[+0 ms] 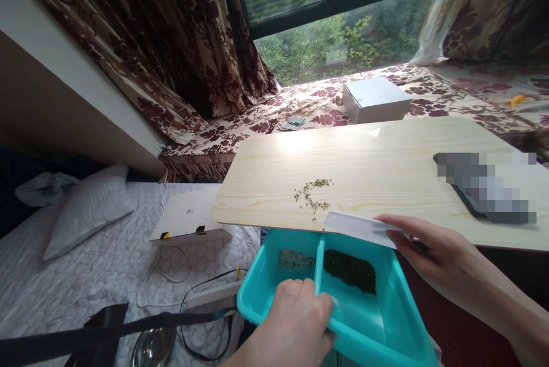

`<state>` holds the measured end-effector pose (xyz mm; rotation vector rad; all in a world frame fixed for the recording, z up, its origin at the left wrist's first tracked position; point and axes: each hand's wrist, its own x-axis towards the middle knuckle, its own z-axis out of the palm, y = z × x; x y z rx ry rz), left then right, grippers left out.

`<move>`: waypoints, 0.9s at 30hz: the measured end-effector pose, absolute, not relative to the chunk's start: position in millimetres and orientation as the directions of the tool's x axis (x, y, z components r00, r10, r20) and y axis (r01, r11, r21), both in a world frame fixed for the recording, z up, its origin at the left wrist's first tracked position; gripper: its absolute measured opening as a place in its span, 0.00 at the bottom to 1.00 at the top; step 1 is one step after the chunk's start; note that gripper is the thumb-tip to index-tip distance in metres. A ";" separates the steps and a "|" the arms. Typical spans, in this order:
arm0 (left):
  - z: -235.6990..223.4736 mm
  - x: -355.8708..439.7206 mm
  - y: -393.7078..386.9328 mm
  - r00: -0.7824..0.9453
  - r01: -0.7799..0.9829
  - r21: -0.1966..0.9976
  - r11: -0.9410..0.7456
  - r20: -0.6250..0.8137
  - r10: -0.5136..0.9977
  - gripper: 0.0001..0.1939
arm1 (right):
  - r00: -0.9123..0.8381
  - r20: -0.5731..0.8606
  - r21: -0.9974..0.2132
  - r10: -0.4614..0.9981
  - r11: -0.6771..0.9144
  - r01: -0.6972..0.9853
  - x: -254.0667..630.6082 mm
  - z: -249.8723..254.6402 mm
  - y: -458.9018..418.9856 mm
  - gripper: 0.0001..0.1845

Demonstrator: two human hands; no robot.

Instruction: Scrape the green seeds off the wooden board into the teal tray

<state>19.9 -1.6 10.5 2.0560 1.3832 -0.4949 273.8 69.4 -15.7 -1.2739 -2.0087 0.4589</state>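
My left hand (295,318) is closed over the near rim of a teal two-compartment bin (412,321), close to its divider (319,264). The bin sits below the near edge of a pale wooden tabletop (266,172). Inside, the right compartment contains a layer of dark green grains (349,271), and paler grains (295,259) lie in the left one. Between the thumb and fingers of my right hand (429,250) is a thin white plastic scraper (360,228), held along the table edge above the bin. Small greenish-brown grains (315,198) are scattered on the wood just beyond it.
A blurred-out dark flat device (480,190) rests on the table's right side. Behind stands a white box (377,98) on a floral-covered sill. At left, the bed carries another white box (189,215), a pillow (90,207), cables and a metal bowl (153,347).
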 end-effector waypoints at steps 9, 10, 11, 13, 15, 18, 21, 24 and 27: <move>-0.4 -12.1 -7.6 0.243 0.969 0.175 -0.173 -0.566 0.788 0.06 | -0.252 0.374 -0.606 0.892 0.441 0.662 270.4 -19.0 77.2 0.15; -0.6 -13.0 -7.2 0.235 0.971 0.173 -0.166 -0.565 0.791 0.06 | -0.252 0.377 -0.604 0.891 0.443 0.663 269.3 -18.6 78.4 0.16; -0.5 -13.7 -6.7 0.230 0.972 0.172 -0.160 -0.566 0.792 0.06 | -0.254 0.381 -0.599 0.889 0.447 0.664 267.9 -17.8 79.6 0.16; 0.1 -14.3 -6.1 0.227 0.972 0.174 -0.155 -0.564 0.794 0.06 | -0.266 0.387 -0.587 0.883 0.458 0.667 264.6 -15.7 82.0 0.15; 0.3 -14.7 -5.9 0.232 0.971 0.180 -0.156 -0.558 0.797 0.06 | -0.285 0.390 -0.576 0.875 0.474 0.666 261.1 -13.5 84.6 0.15; -0.7 -15.0 -6.0 0.239 0.969 0.189 -0.161 -0.548 0.801 0.06 | -0.313 0.384 -0.568 0.868 0.490 0.661 257.5 -11.6 87.9 0.16; -1.8 -15.2 -5.8 0.248 0.966 0.198 -0.165 -0.550 0.798 0.06 | -0.296 0.384 -0.565 0.875 0.476 0.674 256.4 -10.7 89.2 0.16; -1.8 -15.5 -5.2 0.247 0.967 0.197 -0.163 -0.555 0.794 0.06 | -0.279 0.381 -0.577 0.882 0.462 0.673 254.5 -8.2 88.4 0.15; -1.9 -15.9 -4.7 0.243 0.968 0.196 -0.159 -0.557 0.794 0.06 | -0.297 0.362 -0.598 0.884 0.464 0.653 249.3 -4.7 87.2 0.15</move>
